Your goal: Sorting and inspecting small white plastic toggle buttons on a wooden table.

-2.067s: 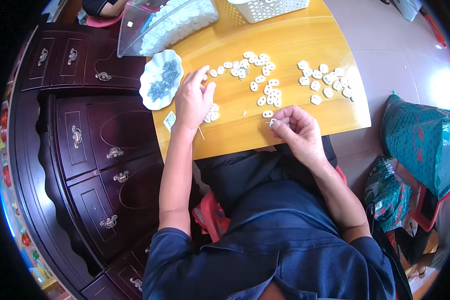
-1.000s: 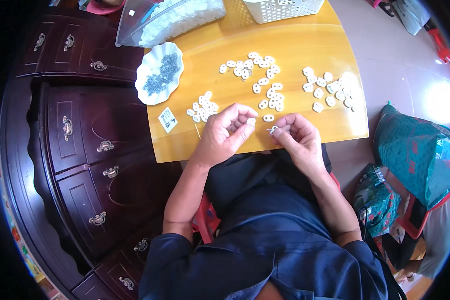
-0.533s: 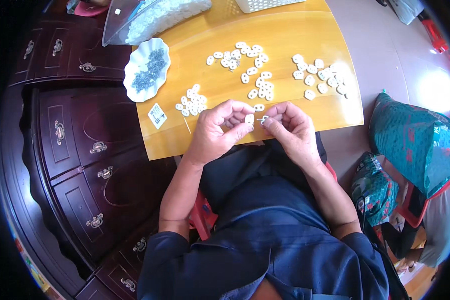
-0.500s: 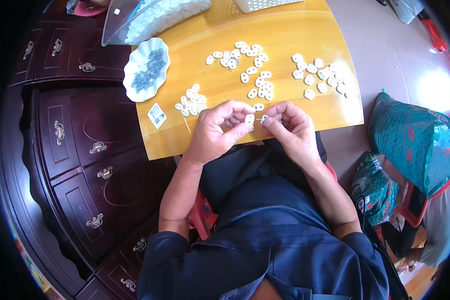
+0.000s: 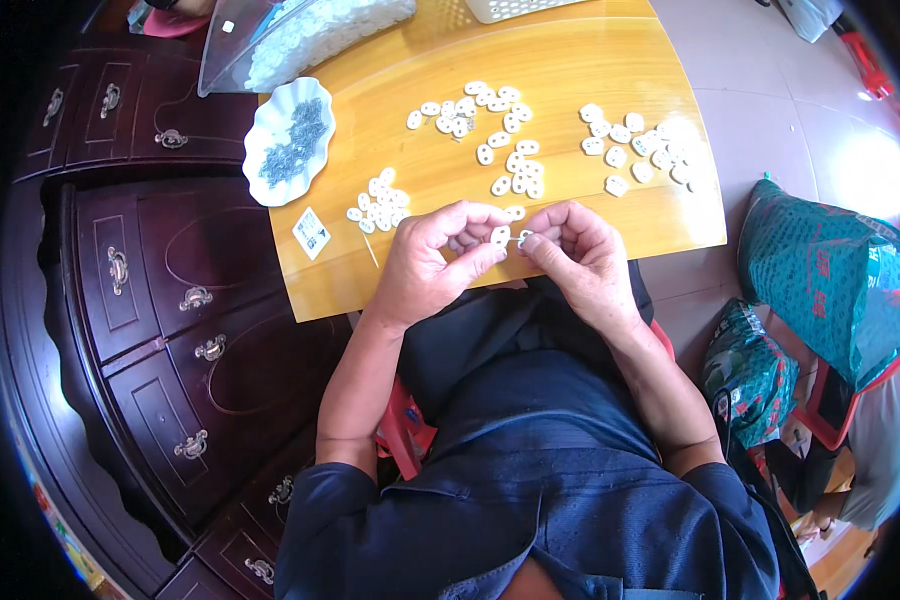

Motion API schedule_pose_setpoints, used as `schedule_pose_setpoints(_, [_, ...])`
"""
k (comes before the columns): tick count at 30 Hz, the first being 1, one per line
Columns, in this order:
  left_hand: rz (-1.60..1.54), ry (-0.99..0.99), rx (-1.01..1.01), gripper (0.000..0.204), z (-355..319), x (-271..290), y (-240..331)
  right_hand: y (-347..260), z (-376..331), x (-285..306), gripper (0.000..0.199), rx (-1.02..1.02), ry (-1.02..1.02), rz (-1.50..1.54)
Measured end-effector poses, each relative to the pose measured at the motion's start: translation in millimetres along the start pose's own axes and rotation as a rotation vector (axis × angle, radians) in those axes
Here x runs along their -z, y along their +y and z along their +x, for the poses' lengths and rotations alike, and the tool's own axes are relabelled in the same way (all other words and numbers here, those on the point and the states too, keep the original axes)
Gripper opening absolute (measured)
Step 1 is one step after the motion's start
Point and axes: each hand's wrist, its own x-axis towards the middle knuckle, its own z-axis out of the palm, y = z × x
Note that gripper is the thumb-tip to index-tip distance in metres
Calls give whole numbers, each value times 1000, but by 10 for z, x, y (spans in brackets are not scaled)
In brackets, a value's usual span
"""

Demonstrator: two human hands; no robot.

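Note:
Between the thumb and fingers of my left hand (image 5: 432, 258) is a small white oval plastic piece with two holes (image 5: 500, 236). My right hand (image 5: 585, 262) pinches another small pale piece (image 5: 524, 238), mostly covered by the thumb. A thin pin-like bit bridges the narrow gap between both pieces; its exact form is too small to make out. Both hands are held over the table's front edge. Just beyond my fingertips lies a loose white oval piece (image 5: 515, 213).
On the yellow wooden table (image 5: 400, 75) lie several groups of white pieces (image 5: 525, 170). A scalloped white dish (image 5: 260, 150) holds small grey metal parts. A clear bin (image 5: 225, 60) of white pieces stands at the far left. Dark drawers (image 5: 150, 260) flank the left; teal bags (image 5: 820, 270) sit right.
My right hand's piece has come slightly closer to the one in my left hand, narrowing the gap. Both grips stay the same, and the whole view has shifted a little.

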Motion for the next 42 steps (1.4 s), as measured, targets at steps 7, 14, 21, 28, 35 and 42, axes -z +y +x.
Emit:
schedule_pose_setpoints(7, [-21,-4,22,24,-8,7,-27,18,7,4,11,5,-2,1])
schedule_pose_setpoints(14, [-162,-19,68,24,-18,-29,-48,2,-3,-11,11,-13,-1,-8])
schedule_pose_setpoints(21, [-104,-56,50,25,-19,-25,-61,8,-10,-6,13,-29,-14,-21])
schedule_pose_setpoints(28, [-17,-72,-35,22,29,-8,26,-58,-9,8,15,-89,-42,-51])
schedule_pose_setpoints(35, [131,-119,-157,26,51,4,93,-60,-4,56,17,-131,-160,14])
schedule_pose_setpoints(42, [438,116,-299,50,-6,-177,246,-59,-29,-30,17,-152,-48,167])
